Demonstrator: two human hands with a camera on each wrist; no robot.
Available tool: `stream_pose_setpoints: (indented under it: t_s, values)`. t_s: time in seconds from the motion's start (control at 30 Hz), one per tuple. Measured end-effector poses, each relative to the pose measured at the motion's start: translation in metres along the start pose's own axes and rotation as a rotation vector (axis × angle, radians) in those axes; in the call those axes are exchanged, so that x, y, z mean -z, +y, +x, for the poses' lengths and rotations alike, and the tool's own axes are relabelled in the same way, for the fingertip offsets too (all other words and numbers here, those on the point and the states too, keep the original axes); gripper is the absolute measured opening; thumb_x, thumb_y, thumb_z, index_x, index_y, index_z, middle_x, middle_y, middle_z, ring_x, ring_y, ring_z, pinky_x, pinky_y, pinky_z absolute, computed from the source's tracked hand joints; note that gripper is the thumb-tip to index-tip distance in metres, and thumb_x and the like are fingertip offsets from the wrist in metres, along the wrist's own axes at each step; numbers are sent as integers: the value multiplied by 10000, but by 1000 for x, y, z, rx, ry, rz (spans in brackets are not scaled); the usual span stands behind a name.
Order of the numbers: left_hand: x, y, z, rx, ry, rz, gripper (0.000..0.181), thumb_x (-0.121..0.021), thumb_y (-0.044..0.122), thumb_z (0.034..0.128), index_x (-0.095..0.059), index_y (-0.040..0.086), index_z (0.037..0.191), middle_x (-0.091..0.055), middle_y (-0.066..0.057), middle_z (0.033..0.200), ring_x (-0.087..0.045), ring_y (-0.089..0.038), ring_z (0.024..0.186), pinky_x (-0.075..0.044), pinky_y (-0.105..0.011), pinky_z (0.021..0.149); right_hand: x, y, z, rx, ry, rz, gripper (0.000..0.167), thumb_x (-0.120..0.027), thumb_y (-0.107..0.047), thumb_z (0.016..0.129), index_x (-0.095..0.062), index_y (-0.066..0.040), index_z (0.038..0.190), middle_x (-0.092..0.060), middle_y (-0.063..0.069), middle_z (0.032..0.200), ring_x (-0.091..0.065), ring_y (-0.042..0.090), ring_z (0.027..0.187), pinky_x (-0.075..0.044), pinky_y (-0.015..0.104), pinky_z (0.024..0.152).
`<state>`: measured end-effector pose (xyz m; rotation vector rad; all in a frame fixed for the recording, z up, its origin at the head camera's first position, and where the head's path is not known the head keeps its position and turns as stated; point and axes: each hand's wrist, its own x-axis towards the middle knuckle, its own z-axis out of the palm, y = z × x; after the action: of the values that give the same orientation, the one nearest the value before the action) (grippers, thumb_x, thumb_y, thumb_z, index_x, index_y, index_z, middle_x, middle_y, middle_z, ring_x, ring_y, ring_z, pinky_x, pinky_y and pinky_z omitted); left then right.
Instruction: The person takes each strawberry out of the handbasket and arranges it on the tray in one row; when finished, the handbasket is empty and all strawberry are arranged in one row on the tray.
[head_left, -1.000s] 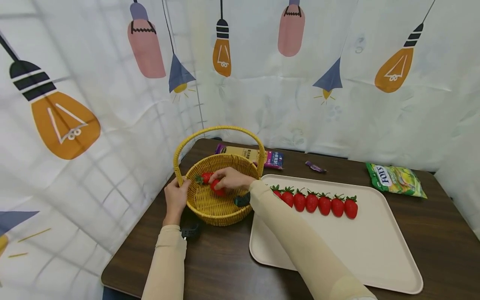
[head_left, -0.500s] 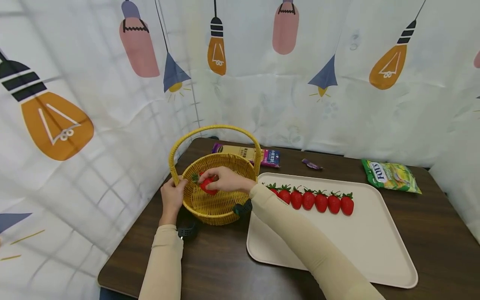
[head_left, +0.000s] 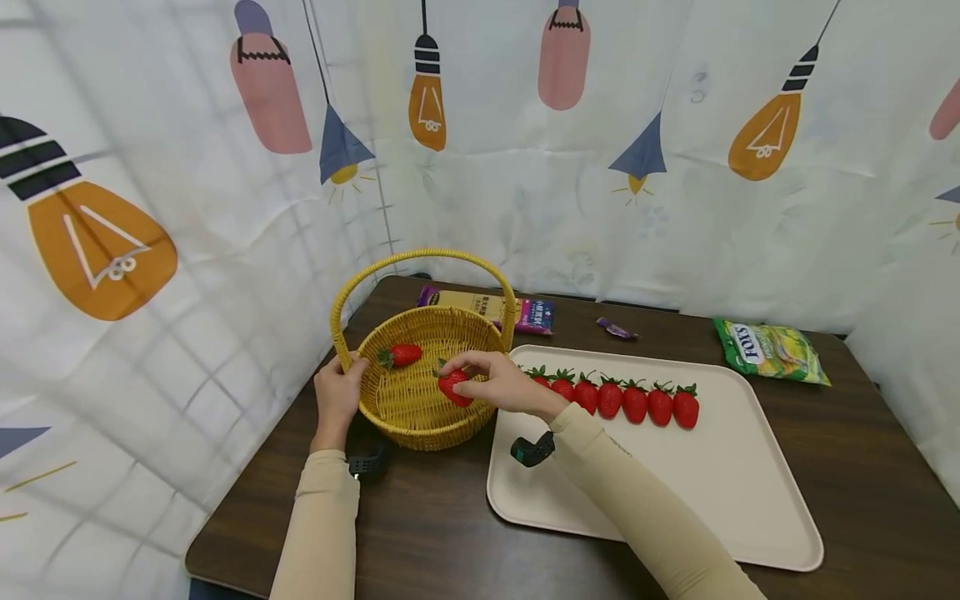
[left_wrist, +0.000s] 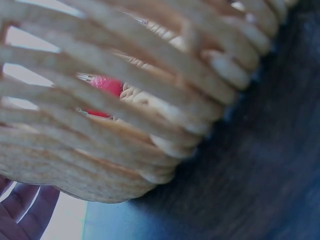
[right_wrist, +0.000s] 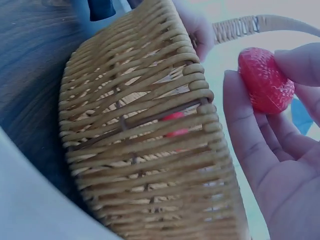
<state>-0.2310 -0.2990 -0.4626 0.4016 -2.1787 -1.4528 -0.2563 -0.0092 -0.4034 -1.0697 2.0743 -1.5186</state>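
A yellow woven basket (head_left: pixel 408 410) with a tall hoop handle stands on the table's left side. My left hand (head_left: pixel 337 395) grips its left rim at the foot of the handle. Over the basket's right part, my right hand (head_left: pixel 504 383) pinches a red strawberry (head_left: pixel 454 387) between thumb and fingers. In the right wrist view that strawberry (right_wrist: pixel 266 81) is up beside the basket's rim. Another strawberry (head_left: pixel 406 355) lies inside the basket at the left; red shows through the weave in both wrist views. A row of several strawberries (head_left: pixel 634 405) lies along the beige tray (head_left: pixel 712 492).
Behind the basket lies a purple and yellow snack packet (head_left: pixel 480 305), partly hidden by the handle. A small purple wrapped candy (head_left: pixel 617 328) sits behind the tray. Farther right is a green FOX'S bag (head_left: pixel 772 353). A printed curtain (head_left: pixel 510 208) hangs behind the dark table (head_left: pixel 442 517).
The right hand has lifted a strawberry from beside the other one and carried it right, towards the tray side of the basket. My left hand keeps its hold on the rim.
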Motion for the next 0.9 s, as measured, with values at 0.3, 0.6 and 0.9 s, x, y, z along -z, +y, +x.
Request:
stream_pose_setpoints:
  t_s: [0.3,0.6,0.9]
  values:
    - [2,-1,-1,10,4,12,222,-618,212,934,-703,22,1012,-633,-217,885,-516,-152,612,-441,-231,543,10,5,-35,-61,102,52,261,-623,-167,954,-644,-149,1214,-654,49,1137,-555,176,776,-469,305,576]
    - [1,-2,1,9,-11,8,227,-614,240,934,-689,28,966,-595,-136,798,-522,-148,624,-442,-241,552,30,14,-72,-165,260,35,250,-642,-191,945,-657,-184,1194,-656,48,1145,-588,240,888,-505,391,678]
    - [2,-2,1,6,-12,8,220,-610,239,932,-689,35,956,-570,-112,766,-499,-112,604,-438,-240,555,51,30,-112,-200,392,21,257,-649,-122,934,-653,-97,1190,-618,119,1230,-603,246,962,-550,390,750]
